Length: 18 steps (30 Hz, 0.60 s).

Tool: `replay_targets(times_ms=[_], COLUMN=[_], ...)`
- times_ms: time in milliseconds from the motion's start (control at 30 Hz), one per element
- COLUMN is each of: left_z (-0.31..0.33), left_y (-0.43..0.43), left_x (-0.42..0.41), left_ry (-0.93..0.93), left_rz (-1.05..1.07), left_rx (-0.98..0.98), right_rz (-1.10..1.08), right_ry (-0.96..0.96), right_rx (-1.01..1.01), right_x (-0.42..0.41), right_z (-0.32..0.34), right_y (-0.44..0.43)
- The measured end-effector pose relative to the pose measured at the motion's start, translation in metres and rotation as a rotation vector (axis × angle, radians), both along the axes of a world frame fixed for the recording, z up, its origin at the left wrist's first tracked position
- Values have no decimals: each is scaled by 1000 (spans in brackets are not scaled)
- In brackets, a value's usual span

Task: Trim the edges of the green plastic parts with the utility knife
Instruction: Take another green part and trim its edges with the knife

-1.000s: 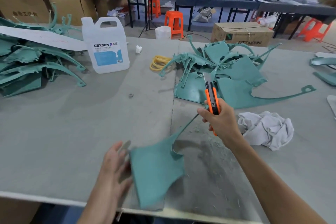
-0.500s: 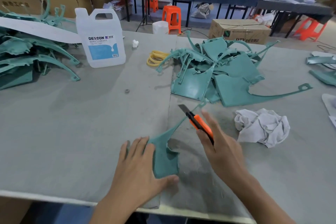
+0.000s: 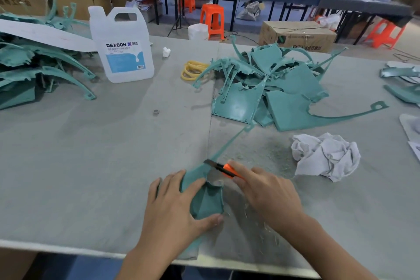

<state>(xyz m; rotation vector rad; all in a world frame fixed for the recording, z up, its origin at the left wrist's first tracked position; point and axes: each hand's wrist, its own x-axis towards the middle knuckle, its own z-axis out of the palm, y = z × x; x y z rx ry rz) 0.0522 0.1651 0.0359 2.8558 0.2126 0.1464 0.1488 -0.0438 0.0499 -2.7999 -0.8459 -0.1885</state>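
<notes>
A green plastic part (image 3: 208, 200) lies flat near the table's front edge, its thin arm reaching up and right toward the heap. My left hand (image 3: 175, 209) presses down on it with spread, straight fingers. My right hand (image 3: 266, 195) grips the orange utility knife (image 3: 223, 168), whose dark blade touches the part's upper edge just beyond my left fingers. A heap of green parts (image 3: 279, 88) lies behind, at centre right. Another pile of green parts (image 3: 34, 68) sits at far left.
A white DEXCON jug (image 3: 123, 45) stands at back left. Yellow rubber bands (image 3: 193, 69) lie beside the heap. A crumpled white rag (image 3: 325, 155) sits to the right of the knife. Plastic shavings (image 3: 261, 213) litter the grey table (image 3: 91, 154). More parts (image 3: 402, 82) lie at far right.
My left hand went from beside the part to pressing flat on it. My right hand lowered the knife from upright to the part's edge, then drew it nearer to me.
</notes>
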Motion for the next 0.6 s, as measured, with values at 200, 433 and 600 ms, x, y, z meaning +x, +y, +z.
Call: replay_targets(times_ms=[200,433,600], left_z=[2,5,5], left_y=[-2,-10,-11], left_x=[1,3,3], left_ry=[36,60,80], left_rz=[14,44,45], left_rx=[36,65,92], right_rz=[-103,-211,-34], right_ry=[-179,-277,-27], right_rx=[36,175,24], right_x=[47,35,0], right_z=[1,1,3], right_y=[-12,-6,5])
